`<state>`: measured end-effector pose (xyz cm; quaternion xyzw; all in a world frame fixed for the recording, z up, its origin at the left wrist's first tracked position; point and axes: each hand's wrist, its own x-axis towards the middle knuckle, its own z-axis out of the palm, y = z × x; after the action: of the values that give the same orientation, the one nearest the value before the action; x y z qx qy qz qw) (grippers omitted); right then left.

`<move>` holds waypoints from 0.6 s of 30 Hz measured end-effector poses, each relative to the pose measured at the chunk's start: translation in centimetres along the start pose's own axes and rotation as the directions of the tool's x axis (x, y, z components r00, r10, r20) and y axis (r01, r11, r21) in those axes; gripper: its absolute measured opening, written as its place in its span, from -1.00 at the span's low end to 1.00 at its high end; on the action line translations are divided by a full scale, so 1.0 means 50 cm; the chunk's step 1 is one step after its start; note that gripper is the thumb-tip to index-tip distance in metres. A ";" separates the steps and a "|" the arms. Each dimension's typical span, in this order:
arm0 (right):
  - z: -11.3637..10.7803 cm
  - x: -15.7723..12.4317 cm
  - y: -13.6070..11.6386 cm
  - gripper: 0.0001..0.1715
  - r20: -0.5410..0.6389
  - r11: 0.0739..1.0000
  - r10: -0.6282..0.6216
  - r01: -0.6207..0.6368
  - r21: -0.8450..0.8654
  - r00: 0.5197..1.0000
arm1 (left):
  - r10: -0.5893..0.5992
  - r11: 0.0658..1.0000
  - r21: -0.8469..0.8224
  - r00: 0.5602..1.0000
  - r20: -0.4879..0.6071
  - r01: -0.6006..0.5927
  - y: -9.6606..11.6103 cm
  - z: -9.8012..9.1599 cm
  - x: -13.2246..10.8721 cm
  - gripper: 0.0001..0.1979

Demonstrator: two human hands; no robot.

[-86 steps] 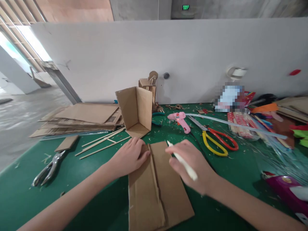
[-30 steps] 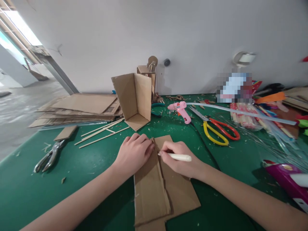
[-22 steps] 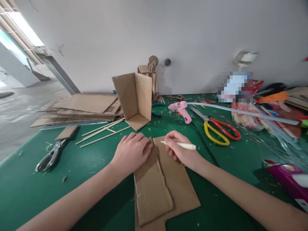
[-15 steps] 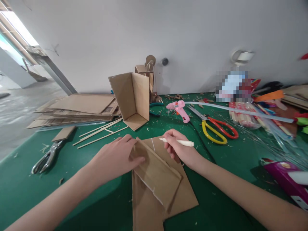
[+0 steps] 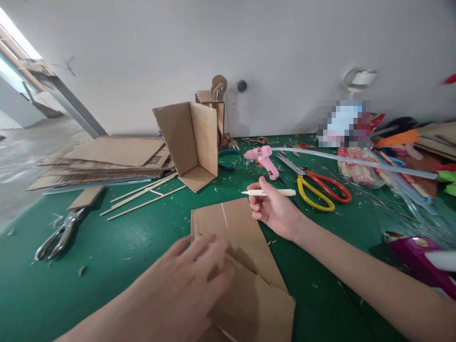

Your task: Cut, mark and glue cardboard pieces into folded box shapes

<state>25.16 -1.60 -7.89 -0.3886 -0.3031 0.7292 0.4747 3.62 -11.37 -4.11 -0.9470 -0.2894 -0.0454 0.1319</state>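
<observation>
My right hand [image 5: 276,209] pinches a white marker pen [image 5: 272,192], tip pointing left, raised over the right edge of a cardboard sheet [image 5: 237,216]. A short white line runs near the sheet's top edge. A smaller folded cardboard piece [image 5: 260,304] lies over the lower part of the sheet. Blurred by motion, my left hand [image 5: 192,280] has its fingers curled over the upper left end of that smaller piece. Part of the piece is hidden under this hand.
Ahead stands an open cardboard corner form [image 5: 203,142], with a pink glue gun [image 5: 263,159] and red-yellow scissors [image 5: 315,185] to its right. Cardboard sheets [image 5: 114,154], thin wooden sticks [image 5: 142,194] and metal-handled pliers [image 5: 62,232] lie left. A purple tool [image 5: 420,259] sits at right.
My left hand has drawn the smaller cardboard piece down towards me, baring more of the sheet and its white line. My right hand has lifted away up and right with the marker pen.
</observation>
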 end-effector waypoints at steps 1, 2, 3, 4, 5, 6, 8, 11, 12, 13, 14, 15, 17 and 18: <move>-0.002 0.002 -0.005 -0.56 -0.011 1.000 -0.006 0.006 0.010 1.000 | 0.056 0.998 -0.011 0.998 -0.006 -0.056 0.005 0.006 0.006 -0.64; -0.004 0.004 -0.010 -0.57 -0.026 1.000 -0.025 0.025 0.017 0.999 | 0.084 0.996 -0.016 0.996 -0.018 -0.084 0.012 0.012 0.012 -0.66; -0.005 0.006 -0.016 -0.58 -0.043 0.998 -0.054 0.055 0.023 0.998 | 0.084 0.996 -0.015 0.996 -0.028 -0.084 0.020 0.018 0.018 -0.65; -0.007 0.007 -0.022 -0.58 -0.060 0.996 -0.087 0.089 0.022 0.994 | 0.064 0.998 -0.013 0.998 -0.029 -0.064 0.029 0.025 0.024 -0.62; -0.008 0.009 -0.029 -0.58 -0.077 0.992 -0.125 0.127 0.014 0.989 | 0.033 0.999 -0.011 0.999 -0.025 -0.033 0.037 0.032 0.029 -0.59; -0.009 0.010 -0.036 -0.59 -0.089 0.986 -0.166 0.167 -0.003 0.982 | 0.001 1.000 -0.007 1.000 -0.017 -0.001 0.046 0.039 0.034 -0.57; -0.010 0.010 -0.049 -0.59 -0.090 0.968 -0.245 0.239 -0.068 0.965 | -0.052 0.999 0.011 0.998 -0.023 0.052 0.059 0.053 0.039 -0.56; -0.011 0.003 -0.065 -0.62 -0.017 0.917 -0.357 0.347 -0.196 0.934 | -0.115 0.992 0.055 0.993 -0.032 0.117 0.068 0.073 0.039 -0.61; -0.011 0.000 -0.068 -0.62 0.018 0.893 -0.387 0.380 -0.241 0.922 | -0.125 0.990 0.065 0.991 -0.039 0.128 0.069 0.078 0.039 -0.62; -0.009 -0.004 -0.070 -0.63 0.057 0.865 -0.411 0.409 -0.291 0.910 | -0.131 0.988 0.072 0.990 -0.047 0.135 0.069 0.082 0.038 -0.62; -0.006 -0.008 -0.071 -0.63 0.099 0.835 -0.423 0.430 -0.344 0.901 | -0.138 0.987 0.076 0.989 -0.058 0.142 0.069 0.084 0.038 -0.62; -0.003 -0.011 -0.070 -0.63 0.144 0.805 -0.419 0.440 -0.399 0.897 | -0.142 0.986 0.078 0.987 -0.074 0.148 0.069 0.086 0.039 -0.63; 0.008 -0.015 -0.069 -0.64 0.226 0.746 -0.354 0.420 -0.518 0.908 | -0.150 0.984 0.077 0.983 -0.105 0.158 0.068 0.085 0.041 -0.64; 0.015 -0.015 -0.067 -0.66 0.257 0.718 -0.301 0.396 -0.572 0.918 | -0.152 0.984 0.075 0.981 -0.118 0.161 0.067 0.084 0.042 -0.64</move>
<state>26.26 -1.14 -4.57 -0.4027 -0.6249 0.5140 0.4279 7.28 -11.79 -8.54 -0.9109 -0.3567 -0.0966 0.1836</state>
